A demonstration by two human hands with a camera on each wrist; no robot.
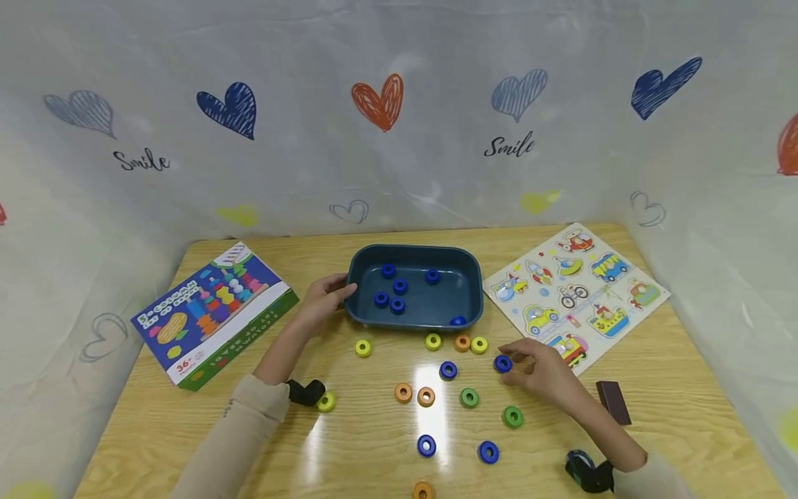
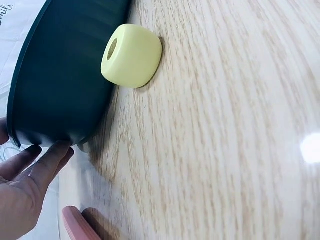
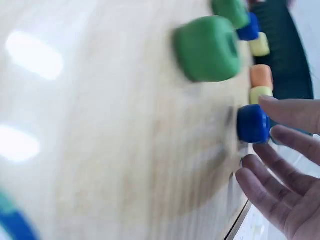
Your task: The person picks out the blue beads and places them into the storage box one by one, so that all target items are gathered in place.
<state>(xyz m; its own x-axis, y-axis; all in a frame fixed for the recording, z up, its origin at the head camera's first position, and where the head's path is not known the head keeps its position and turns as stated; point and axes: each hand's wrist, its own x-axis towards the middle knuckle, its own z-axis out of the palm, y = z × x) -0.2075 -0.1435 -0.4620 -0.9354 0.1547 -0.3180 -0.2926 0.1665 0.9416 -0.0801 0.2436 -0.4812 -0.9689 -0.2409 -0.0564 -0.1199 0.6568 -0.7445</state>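
Observation:
My left hand point(image 1: 324, 299) holds the left end of a dark teal tray point(image 1: 415, 323), thumb over the rim and fingers against the outer wall in the left wrist view. Several blue ring beads point(image 1: 400, 285) lie inside the tray. To the right, my right hand point(image 1: 541, 371) is at a blue bead point(image 1: 503, 364) on the table. Its thumb and index finger point(image 3: 295, 142) are spread beside that bead, the other fingers loosely extended. Another blue bead point(image 1: 448, 371) and a green bead point(image 1: 513, 416) lie near this hand. A yellow bead point(image 2: 132, 56) sits close to the tray.
Loose orange point(image 1: 426, 396), yellow, green and blue beads are scattered in front of the tray. A bead-set box point(image 1: 218, 315) lies at the left, a vehicle puzzle board point(image 1: 576, 294) at the right. A dark brown block point(image 1: 614, 402) lies beside the right forearm.

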